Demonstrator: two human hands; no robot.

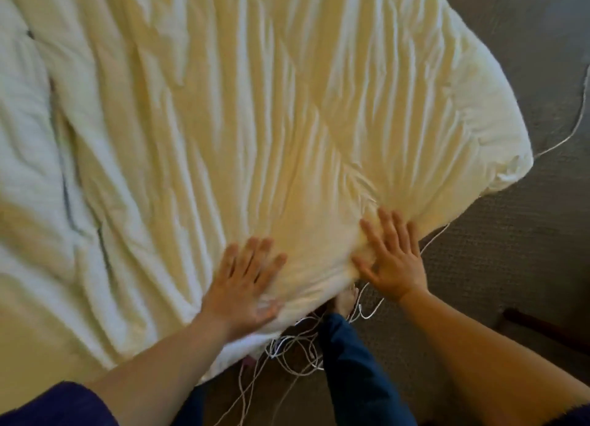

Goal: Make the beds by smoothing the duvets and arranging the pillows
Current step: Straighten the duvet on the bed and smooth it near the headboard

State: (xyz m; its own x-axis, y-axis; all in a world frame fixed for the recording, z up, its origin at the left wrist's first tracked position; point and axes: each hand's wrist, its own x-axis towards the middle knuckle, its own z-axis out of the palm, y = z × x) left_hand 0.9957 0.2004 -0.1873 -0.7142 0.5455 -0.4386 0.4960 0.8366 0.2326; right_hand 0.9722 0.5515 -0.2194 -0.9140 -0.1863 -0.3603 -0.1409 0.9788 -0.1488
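Observation:
A cream-white duvet covers the bed and fills most of the head view, creased in long folds running away from me. My left hand lies flat on it near the bed's foot edge, fingers straight and spread. My right hand presses flat on the duvet's edge a little to the right, fingers also spread. A second white duvet or pillow lies at the far left, split off by a dark gap. No pillow is clearly in sight.
Grey carpet surrounds the bed on the right and below. A tangle of thin white cords lies on the floor by my bare foot and blue trouser leg. One cord trails off right. A dark furniture edge sits at right.

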